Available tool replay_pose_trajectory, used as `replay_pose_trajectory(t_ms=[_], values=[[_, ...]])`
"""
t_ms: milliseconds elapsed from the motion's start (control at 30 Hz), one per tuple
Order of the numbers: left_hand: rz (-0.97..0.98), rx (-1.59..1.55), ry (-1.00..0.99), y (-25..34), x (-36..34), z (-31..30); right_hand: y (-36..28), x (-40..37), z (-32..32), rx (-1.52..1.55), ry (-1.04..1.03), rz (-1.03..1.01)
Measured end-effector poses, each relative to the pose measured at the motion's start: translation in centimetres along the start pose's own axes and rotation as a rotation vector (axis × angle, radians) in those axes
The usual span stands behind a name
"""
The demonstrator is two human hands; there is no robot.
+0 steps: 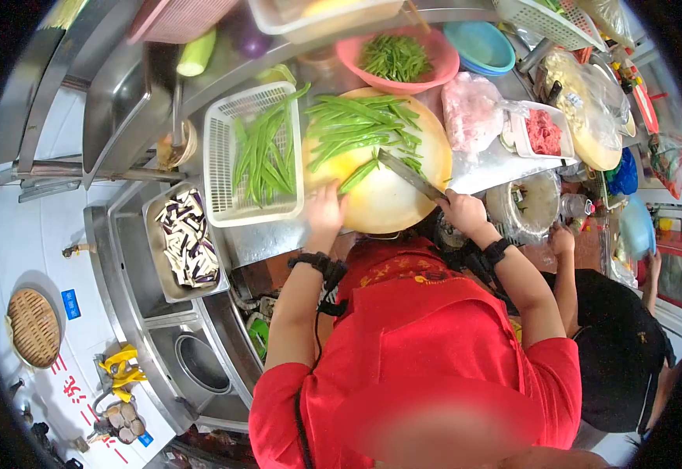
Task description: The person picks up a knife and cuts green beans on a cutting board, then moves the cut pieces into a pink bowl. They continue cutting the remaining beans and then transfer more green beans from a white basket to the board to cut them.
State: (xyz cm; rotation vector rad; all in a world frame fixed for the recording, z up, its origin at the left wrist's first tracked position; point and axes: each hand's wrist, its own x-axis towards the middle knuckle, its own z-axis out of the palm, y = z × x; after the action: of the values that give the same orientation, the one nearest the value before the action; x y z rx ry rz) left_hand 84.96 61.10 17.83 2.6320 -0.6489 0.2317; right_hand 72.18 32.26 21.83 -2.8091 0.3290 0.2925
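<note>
On a round cutting board lie long green beans, with cut pieces near the blade. My right hand is closed round the handle of a knife, whose blade rests across the board over some beans. My left hand is at the board's left edge, fingers at the end of a small bunch of beans; whether it grips them is unclear. Left of the board, a white basket holds more whole beans. Behind the board, a pink bowl contains cut beans.
A metal tray of sliced eggplant stands at the left, beside sinks. Bagged meat, a white tray of minced meat and blue bowls are at the right and back. A co-worker in black stands close on the right.
</note>
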Motion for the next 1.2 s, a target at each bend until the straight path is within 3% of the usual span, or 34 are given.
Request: replay_pose_trajectory(t_ms=[133, 367, 467, 533, 667, 733, 833, 1067, 1200], values=[[-0.052, -0.024, -0.024, -1.2, -0.4, 2.0, 0.0, 0.0, 0.1, 0.007, -0.006, 0.019], [0.035, -0.023, 0.073, 0.4, -0.3, 1.5, 0.0, -0.4, 0.7, 0.041, 0.076, 0.006], [0.032, -0.052, 0.008, -0.5, -0.4, 2.0, -0.1, -0.2, 0.5, 0.032, 0.075, 0.007], [0.174, -0.056, 0.023, -1.6, -1.0, 2.5, -0.3, -0.4, 0.2, 0.041, 0.060, 0.020], [0.146, -0.144, 0.006, -1.4, -0.8, 1.7, 0.1, -0.3, 0.9, 0.055, 0.088, 0.014], [0.225, -0.154, 0.112, -1.2, -0.8, 1.8, 0.1, -0.6, 0.4, 0.058, 0.073, -0.012], [0.265, -0.161, 0.118, -1.1, -1.1, 1.5, -0.2, -1.2, -0.3, 0.107, 0.094, -0.031], [0.249, -0.165, 0.011, -1.2, -1.3, 1.6, 0.1, -1.6, -1.0, 0.082, 0.000, 0.009], [0.345, -0.170, 0.022, -0.9, -1.3, 1.2, 0.7, -2.1, -1.6, 0.026, -0.037, -0.063]])
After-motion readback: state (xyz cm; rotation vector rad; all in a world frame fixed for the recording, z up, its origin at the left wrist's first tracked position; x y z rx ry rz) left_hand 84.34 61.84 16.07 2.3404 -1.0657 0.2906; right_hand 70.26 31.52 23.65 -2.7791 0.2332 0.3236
